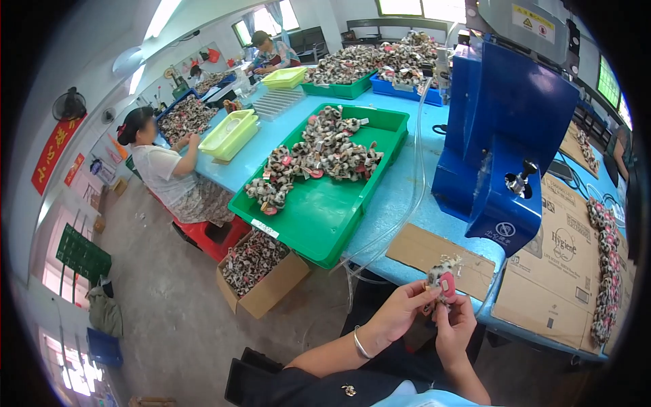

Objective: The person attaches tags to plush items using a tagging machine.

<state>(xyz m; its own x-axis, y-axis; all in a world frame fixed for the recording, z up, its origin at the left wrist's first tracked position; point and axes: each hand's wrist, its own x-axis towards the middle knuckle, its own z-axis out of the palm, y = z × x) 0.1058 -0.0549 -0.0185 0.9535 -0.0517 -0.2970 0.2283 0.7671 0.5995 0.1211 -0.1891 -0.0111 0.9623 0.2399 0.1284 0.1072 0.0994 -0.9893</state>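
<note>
Between my two hands is a small furry plush toy (434, 273), black, white and grey, with a pink tag or patch (446, 285) on it. My left hand (407, 305) pinches it from the left, thumb on the pink piece. From the right, my right hand (456, 325) closes its fingers on its lower part. Both hands are over the table's front edge, beside a flat cardboard strip (413, 249). A blue machine (488, 136) with a metal fitting (521, 182) stands just beyond. My fingers hide part of the toy.
A green tray (319, 237) with a heap of similar toys lies left of the machine. Clear tubing (422, 169) runs between them. Flattened cardboard (549, 271) at right carries a row of toys (603, 271). A full cardboard box (261, 298) stands on the floor; a person (169, 163) sits left.
</note>
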